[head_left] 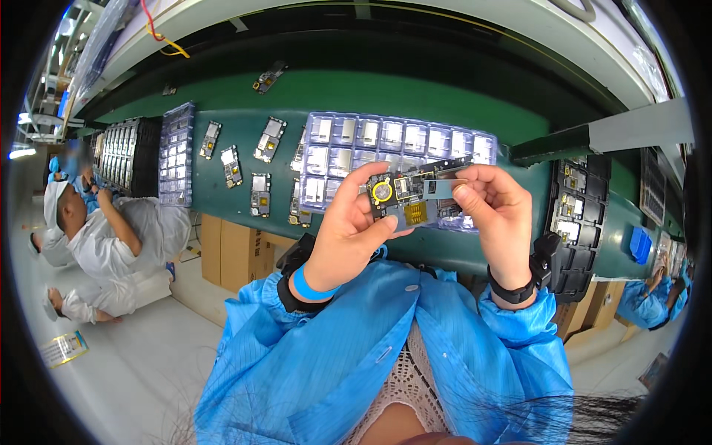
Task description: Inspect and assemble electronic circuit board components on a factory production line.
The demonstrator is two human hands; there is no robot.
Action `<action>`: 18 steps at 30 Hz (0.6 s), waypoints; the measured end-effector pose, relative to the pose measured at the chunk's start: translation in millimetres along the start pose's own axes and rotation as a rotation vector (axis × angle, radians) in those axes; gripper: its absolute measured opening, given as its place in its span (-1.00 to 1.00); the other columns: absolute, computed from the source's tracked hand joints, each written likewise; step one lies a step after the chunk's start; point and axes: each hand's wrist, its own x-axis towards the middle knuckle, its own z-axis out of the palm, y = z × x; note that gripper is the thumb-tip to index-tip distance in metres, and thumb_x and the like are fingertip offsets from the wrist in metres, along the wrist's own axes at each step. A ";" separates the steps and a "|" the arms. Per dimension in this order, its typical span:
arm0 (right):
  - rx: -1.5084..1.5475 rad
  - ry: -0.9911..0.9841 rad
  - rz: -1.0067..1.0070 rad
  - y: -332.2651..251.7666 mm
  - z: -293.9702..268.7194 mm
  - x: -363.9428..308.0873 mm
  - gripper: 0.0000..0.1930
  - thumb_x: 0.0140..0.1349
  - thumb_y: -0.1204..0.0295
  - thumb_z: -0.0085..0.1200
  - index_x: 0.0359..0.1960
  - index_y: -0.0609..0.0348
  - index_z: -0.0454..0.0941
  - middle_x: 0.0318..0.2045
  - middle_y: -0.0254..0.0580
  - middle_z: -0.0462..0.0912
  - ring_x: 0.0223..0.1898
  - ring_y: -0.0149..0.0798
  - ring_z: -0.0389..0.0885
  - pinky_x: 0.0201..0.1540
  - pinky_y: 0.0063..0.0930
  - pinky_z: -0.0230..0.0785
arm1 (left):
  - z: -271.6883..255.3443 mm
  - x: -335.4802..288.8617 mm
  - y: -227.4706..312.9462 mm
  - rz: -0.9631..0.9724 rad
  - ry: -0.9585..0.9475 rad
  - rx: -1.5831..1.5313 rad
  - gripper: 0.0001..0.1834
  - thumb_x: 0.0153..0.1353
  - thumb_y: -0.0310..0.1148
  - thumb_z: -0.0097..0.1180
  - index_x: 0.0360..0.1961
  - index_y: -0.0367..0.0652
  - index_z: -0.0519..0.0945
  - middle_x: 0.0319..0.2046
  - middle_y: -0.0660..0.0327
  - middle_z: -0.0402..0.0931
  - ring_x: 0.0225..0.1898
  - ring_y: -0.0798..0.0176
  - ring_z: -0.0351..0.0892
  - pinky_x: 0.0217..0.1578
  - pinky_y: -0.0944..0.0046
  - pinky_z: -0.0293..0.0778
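My left hand grips the left end of a phone circuit board, thumb in front and fingers behind. The board is raised and tilted above the front edge of a clear blister tray of small silvery metal pieces. A round yellow part and a gold contact patch show on the board. My right hand pinches a small grey-blue rectangular plate between thumb and fingers, over the board's right half. Whether the plate touches the board, I cannot tell. Those right fingers also reach the board's far end, partly hiding it.
Several loose circuit boards lie on the green bench mat at left. Beyond them stand another clear tray and a black tray. At right are a black tray, a metal bar and a blue bin. Co-workers sit at both sides.
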 end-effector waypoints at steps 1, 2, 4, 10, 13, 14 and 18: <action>0.003 0.009 0.000 2.3 -2.7 -0.6 -0.85 0.05 0.61 0.08 -0.30 0.33 0.47 -0.49 -0.33 0.56 -0.47 -0.56 0.48 -0.40 -0.71 0.35 | 3.5 1.2 -1.5 0.001 -0.009 0.014 -0.39 0.09 -0.71 -0.16 0.16 -0.19 -0.01 -0.05 0.00 0.33 -0.03 0.12 0.41 -0.07 0.11 0.45; -0.017 0.036 0.002 4.0 -5.6 -0.4 -0.85 0.05 0.61 0.08 -0.31 0.32 0.47 -0.50 -0.33 0.56 -0.48 -0.56 0.47 -0.41 -0.71 0.34 | 6.5 1.6 -2.7 -0.004 -0.016 0.017 -0.39 0.09 -0.71 -0.16 0.16 -0.19 -0.01 -0.05 0.00 0.33 -0.03 0.12 0.41 -0.07 0.11 0.45; -0.036 0.076 0.003 5.7 -11.6 0.0 -0.86 0.05 0.61 0.08 -0.32 0.32 0.48 -0.52 -0.34 0.55 -0.49 -0.56 0.47 -0.42 -0.71 0.34 | 11.0 2.6 -4.3 -0.024 -0.015 0.044 -0.40 0.08 -0.72 -0.18 0.16 -0.19 -0.01 -0.05 0.01 0.33 -0.03 0.13 0.41 -0.07 0.12 0.45; 0.031 0.067 0.023 11.6 -17.7 -2.7 -0.90 0.03 0.59 0.11 -0.38 0.31 0.50 -0.59 -0.39 0.53 -0.56 -0.63 0.39 -0.52 -0.76 0.23 | 25.4 7.5 -5.8 -0.052 -0.012 0.017 -0.42 0.06 -0.76 -0.20 0.14 -0.20 0.04 -0.10 0.07 0.37 -0.06 0.26 0.41 -0.09 0.25 0.45; -0.056 0.075 -0.003 12.9 -18.7 -3.8 -0.90 0.02 0.58 0.12 -0.39 0.30 0.51 -0.60 -0.40 0.52 -0.58 -0.64 0.37 -0.53 -0.75 0.23 | 28.3 9.8 -6.6 -0.052 -0.020 0.028 -0.41 0.06 -0.77 -0.21 0.14 -0.20 0.05 -0.10 0.07 0.37 -0.07 0.27 0.42 -0.08 0.26 0.45; -0.054 0.075 -0.003 13.0 -18.5 -3.5 -0.90 0.02 0.58 0.12 -0.39 0.30 0.51 -0.60 -0.40 0.52 -0.58 -0.64 0.37 -0.53 -0.75 0.23 | 28.8 10.4 -6.7 -0.057 -0.023 0.030 -0.41 0.06 -0.77 -0.21 0.14 -0.19 0.05 -0.10 0.07 0.37 -0.07 0.27 0.42 -0.08 0.27 0.45; -0.057 0.071 -0.007 14.2 -18.2 -3.4 -0.89 0.01 0.58 0.13 -0.40 0.30 0.51 -0.61 -0.39 0.52 -0.60 -0.64 0.35 -0.55 -0.74 0.23 | 32.3 11.1 -8.7 -0.051 -0.033 0.045 -0.40 0.05 -0.78 -0.22 0.14 -0.20 0.04 -0.09 0.07 0.35 -0.07 0.27 0.42 -0.08 0.27 0.44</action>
